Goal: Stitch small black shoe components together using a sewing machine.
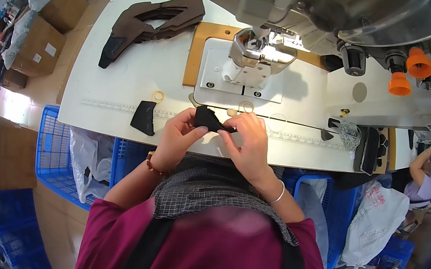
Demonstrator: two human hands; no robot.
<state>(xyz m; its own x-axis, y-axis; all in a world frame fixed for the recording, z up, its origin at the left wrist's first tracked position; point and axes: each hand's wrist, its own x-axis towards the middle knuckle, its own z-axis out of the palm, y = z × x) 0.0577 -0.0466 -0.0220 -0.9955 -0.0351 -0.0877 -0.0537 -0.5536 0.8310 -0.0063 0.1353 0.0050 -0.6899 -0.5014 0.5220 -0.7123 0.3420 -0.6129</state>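
Between my two hands, just above the table's front edge, is a small piece of black fabric [207,119]. My left hand [178,133] pinches its left side between thumb and fingers. The fabric's right side is held in my right hand [247,140], where it looks folded or bunched. Another black fabric piece [144,117] lies flat on the table to the left of my left hand. Beyond my hands stands a sewing machine [252,65], its needle area largely hidden by the metal head.
A stack of dark brown cut pieces [154,21] lies at the table's far left. A printed ruler strip [115,105] runs along the white table [91,76]. Rings, a cord bundle [349,136] and orange knobs [419,63] sit around the machine. Blue crates [55,139] flank me.
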